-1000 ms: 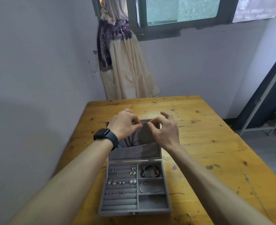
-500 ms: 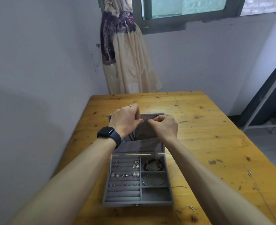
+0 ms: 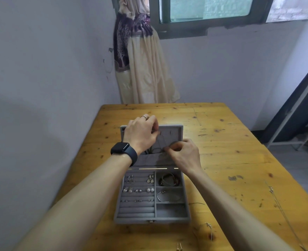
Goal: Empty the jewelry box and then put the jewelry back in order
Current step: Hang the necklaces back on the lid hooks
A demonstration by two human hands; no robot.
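**While a necklace [image 3: 160, 143] is pinched, compartments sit stocked**

Left hand [image 3: 140, 134] and right hand [image 3: 184, 154] pinch the thin necklace against the lid [image 3: 175, 131] of the jewelry box [image 3: 151, 221]. Earrings [image 3: 137, 190] fill the left rolls, bracelets [image 3: 169, 180] the right compartments. Loose chains [image 3: 280, 207] lie rightward on the wooden surface [image 3: 231, 160].

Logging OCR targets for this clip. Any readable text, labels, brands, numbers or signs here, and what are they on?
No readable text in the head view.
Smartwatch on the left wrist: screen dark, shows nothing.
Jewelry box: no label or brand; the front clasp is too small to show any marking.
Curtain: tree pattern only, no words.
Necklace pinched between left hand and right hand: no tag visible.
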